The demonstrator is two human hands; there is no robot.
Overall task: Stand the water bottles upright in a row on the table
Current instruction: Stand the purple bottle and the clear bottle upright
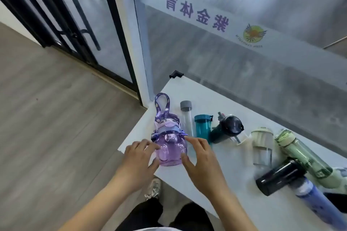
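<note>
white table [216,189], hands – left [139,157], right [201,159] – open beside empty purple bottle [170,153]

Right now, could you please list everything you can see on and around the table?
Purple translucent plastic bottle with strap: 1, table's near-left corner, between both hands.
Clear slim tube bottle, grey cap: 1, behind it.
Teal plastic bottle: 1, beside the tube.
Dark green bottle, black lid: 1, tilted, centre.
Pale cream-lidded clear bottle: 1, right of centre.
Green bottle: 1, lying, right.
Blue bottle, black cap: 1, lying, near right.
White table: 1.
Left hand, right hand: open, at purple bottle.
</note>
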